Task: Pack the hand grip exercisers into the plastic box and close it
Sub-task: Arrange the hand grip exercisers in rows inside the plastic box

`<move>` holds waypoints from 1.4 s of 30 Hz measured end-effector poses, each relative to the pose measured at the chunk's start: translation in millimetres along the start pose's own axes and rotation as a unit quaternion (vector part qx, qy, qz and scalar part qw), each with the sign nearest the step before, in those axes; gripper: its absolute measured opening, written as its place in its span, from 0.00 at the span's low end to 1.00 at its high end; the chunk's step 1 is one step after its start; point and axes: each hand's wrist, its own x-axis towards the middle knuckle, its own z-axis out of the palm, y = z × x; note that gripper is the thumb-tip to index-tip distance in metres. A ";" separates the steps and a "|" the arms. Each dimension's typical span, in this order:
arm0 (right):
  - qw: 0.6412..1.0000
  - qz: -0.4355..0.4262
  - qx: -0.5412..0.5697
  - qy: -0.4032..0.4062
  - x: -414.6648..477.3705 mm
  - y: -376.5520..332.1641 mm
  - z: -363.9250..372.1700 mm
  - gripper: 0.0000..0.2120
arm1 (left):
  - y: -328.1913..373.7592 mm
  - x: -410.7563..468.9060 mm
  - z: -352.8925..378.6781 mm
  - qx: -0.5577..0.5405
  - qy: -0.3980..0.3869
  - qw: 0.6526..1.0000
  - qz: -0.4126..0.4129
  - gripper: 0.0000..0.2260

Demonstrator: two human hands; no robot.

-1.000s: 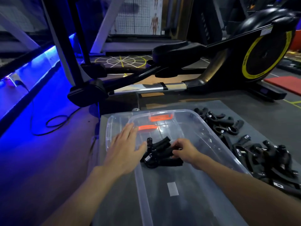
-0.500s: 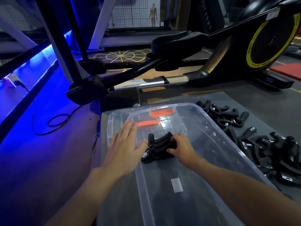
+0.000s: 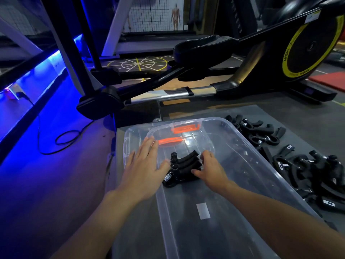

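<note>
The clear plastic box (image 3: 261, 176) sits open on the grey tabletop (image 3: 308, 120), with what looks like its lid (image 3: 130, 139) lying under its left side. An orange latch (image 3: 184, 128) shows at the far end.

Inside the box, near the far end, is a small stack of black hand grip exercisers (image 3: 184, 165), their springs turned to the left. The right hand (image 3: 211, 171) is down in the box, fingers curled over the handle ends and thumb on the near side, gripping the stack. The left hand (image 3: 143, 171) lies flat across the box's left rim with its fingers straight and spread, the thumb just beside the spring end.

Many more loose exercisers (image 3: 308, 171) lie heaped on the tabletop to the right of the box. An elliptical trainer (image 3: 308, 47) stands beyond the tabletop.
</note>
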 end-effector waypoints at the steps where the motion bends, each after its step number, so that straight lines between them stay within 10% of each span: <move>1: 1.000 0.003 0.000 -0.004 0.0 0.1 -0.1 0.21 | -0.9 0.7 0.8 0.001 0.001 1.000 0.001 0.29; 16: 1.000 -0.008 0.014 0.020 -9.8 -19.2 -43.1 0.26 | 27.9 13.7 -13.9 0.061 0.037 0.997 0.041 0.30; 28: 0.969 0.039 0.117 0.215 -50.1 51.0 -210.9 0.04 | 182.3 37.7 26.9 -0.058 0.000 0.974 0.217 0.28; 42: 0.969 0.228 0.079 0.048 -105.5 210.5 -165.7 0.17 | 214.5 39.4 106.0 0.138 -0.094 0.945 0.282 0.40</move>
